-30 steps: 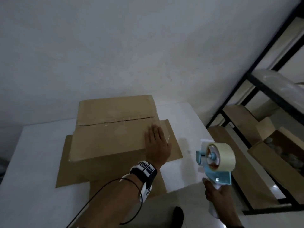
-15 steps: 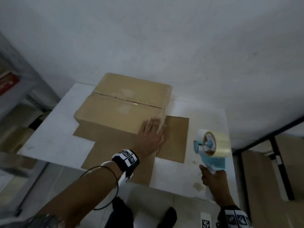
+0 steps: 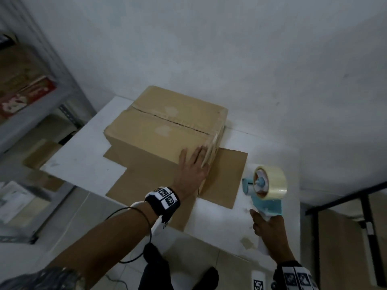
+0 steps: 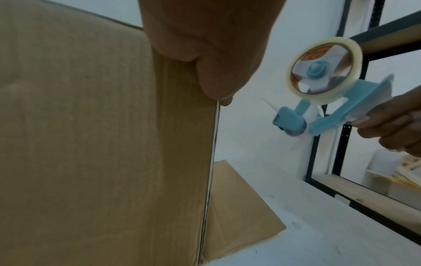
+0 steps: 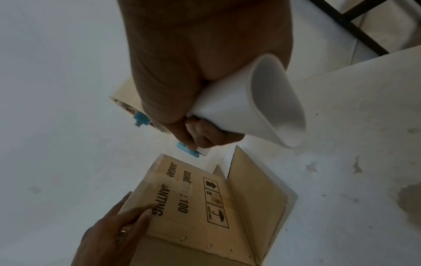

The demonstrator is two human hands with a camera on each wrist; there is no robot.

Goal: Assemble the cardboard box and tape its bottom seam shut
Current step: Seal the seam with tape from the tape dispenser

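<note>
Head view: cardboard box (image 3: 165,130), brown, standing on the white table (image 3: 83,162) against the wall, folded flaps uppermost, their seam (image 3: 171,120) running as a dark line across the top; lower flaps spread flat on the table around its base, one (image 3: 228,174) lying to the right; left hand (image 3: 192,168), fingers straight, laid flat on the near right corner of the box, a black band with printed markers at the wrist; right hand (image 3: 270,229) wrapped round the white handle of a blue tape dispenser (image 3: 266,191), held above the table's right part, apart from the box, its clear tape roll (image 3: 272,181) upright; shelving with cartons at far left (image 3: 25,88); dark-framed rack at lower right (image 3: 343,204).

Left wrist view: box wall (image 4: 91,144) filling the left of the frame; left hand (image 4: 205,45) pressed on its upper corner edge, fingers mostly out of sight; tape dispenser (image 4: 323,102) to the right, clear of the box, gripped by the right hand (image 4: 391,124); flat flap (image 4: 239,212) on the table below.

Right wrist view: right hand (image 5: 193,72) curled tight round the white handle (image 5: 255,108); box side below (image 5: 196,207) bearing black print and handling symbols, staples along one edge; left hand (image 5: 114,232) with straight fingers on the box corner.
</note>
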